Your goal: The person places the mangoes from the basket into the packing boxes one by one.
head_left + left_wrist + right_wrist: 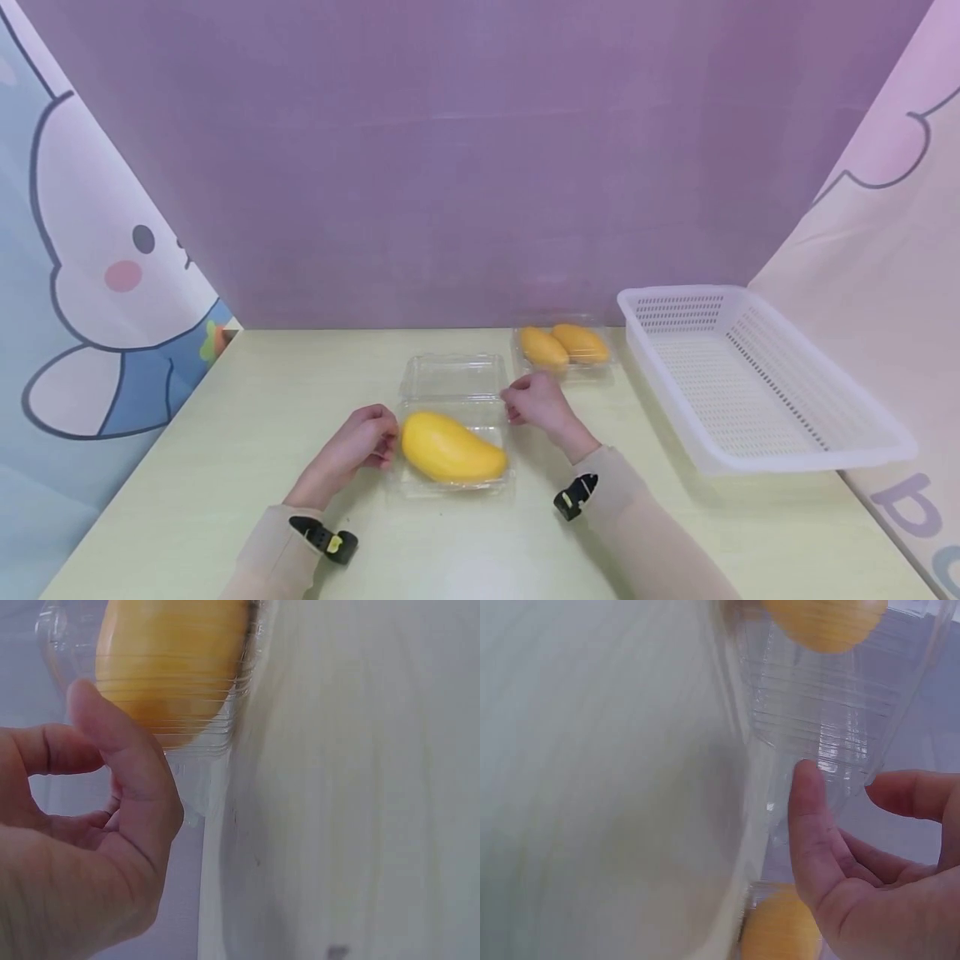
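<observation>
A large yellow mango lies in the base of a clear plastic clamshell box, whose lid stands open at the back. Beside the box's left wall is my left hand, fingers bent, the thumb tip right at the rim in the left wrist view. My right hand reaches the box's right side near the lid. In the right wrist view, its index fingertip meets the rim's corner and the thumb points at the clear wall, with a gap between them.
Behind my right hand, a second clear clamshell box holds two smaller orange-yellow mangoes. A white perforated plastic basket stands at the right. A purple backdrop rises along the table's far edge.
</observation>
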The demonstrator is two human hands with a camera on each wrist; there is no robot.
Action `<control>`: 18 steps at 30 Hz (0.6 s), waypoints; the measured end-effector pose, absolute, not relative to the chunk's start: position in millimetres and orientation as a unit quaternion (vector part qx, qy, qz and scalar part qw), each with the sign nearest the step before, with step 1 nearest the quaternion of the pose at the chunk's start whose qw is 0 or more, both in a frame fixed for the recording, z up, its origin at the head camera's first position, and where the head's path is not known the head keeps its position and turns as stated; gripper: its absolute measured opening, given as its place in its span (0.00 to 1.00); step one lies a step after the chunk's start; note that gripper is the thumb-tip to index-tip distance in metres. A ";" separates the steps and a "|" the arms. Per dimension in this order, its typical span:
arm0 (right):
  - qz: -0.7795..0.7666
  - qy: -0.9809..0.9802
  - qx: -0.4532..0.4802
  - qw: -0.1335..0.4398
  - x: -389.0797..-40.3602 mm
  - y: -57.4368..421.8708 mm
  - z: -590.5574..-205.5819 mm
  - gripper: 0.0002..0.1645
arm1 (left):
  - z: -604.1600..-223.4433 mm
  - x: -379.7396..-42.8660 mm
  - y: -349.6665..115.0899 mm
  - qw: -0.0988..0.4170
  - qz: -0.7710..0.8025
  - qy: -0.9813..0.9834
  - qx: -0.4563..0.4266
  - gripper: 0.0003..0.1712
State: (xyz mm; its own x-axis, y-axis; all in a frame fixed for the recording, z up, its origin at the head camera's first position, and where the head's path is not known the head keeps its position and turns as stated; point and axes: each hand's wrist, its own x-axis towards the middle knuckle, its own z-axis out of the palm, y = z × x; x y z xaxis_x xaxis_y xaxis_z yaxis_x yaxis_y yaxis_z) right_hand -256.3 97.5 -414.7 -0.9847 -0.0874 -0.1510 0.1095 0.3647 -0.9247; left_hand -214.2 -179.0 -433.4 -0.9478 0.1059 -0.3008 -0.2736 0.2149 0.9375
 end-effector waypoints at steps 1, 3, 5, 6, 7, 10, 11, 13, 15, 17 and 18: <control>-0.568 0.818 0.008 0.088 -257.1 97.5 -416.1 0.13 | -433.4 -214.1 -178.8 0.152 0.623 0.765 -0.054 0.04; -0.576 0.812 0.014 0.090 -259.0 98.1 -418.4 0.13 | -433.8 -214.0 -178.7 0.152 0.623 0.766 -0.054 0.04; -0.583 0.807 0.019 0.090 -260.2 98.9 -419.7 0.13 | -434.2 -214.1 -178.5 0.152 0.622 0.766 -0.053 0.04; -0.585 0.806 0.018 0.088 -260.5 99.2 -420.1 0.13 | -434.5 -214.3 -178.5 0.151 0.622 0.766 -0.053 0.04; -0.587 0.805 0.019 0.088 -260.7 99.3 -420.0 0.13 | -434.7 -214.4 -178.5 0.150 0.622 0.767 -0.053 0.04; -0.590 0.803 0.020 0.086 -260.7 99.7 -418.4 0.13 | -435.5 -214.9 -179.0 0.148 0.622 0.767 -0.054 0.04; -0.591 0.802 0.020 0.085 -260.5 99.7 -417.5 0.13 | -435.5 -215.0 -179.1 0.148 0.622 0.767 -0.054 0.04; -0.594 0.800 0.021 0.084 -260.1 99.5 -415.6 0.13 | -435.6 -214.9 -179.3 0.147 0.622 0.767 -0.054 0.04; -0.597 0.798 0.020 0.082 -259.7 99.2 -414.0 0.13 | -435.5 -214.7 -179.4 0.147 0.623 0.766 -0.052 0.04; -0.601 0.795 0.020 0.081 -259.5 99.3 -412.7 0.14 | -435.2 -214.5 -179.5 0.146 0.623 0.767 -0.052 0.04; -0.604 0.793 0.019 0.079 -259.6 99.5 -412.2 0.13 | -435.2 -214.5 -179.5 0.146 0.623 0.767 -0.052 0.03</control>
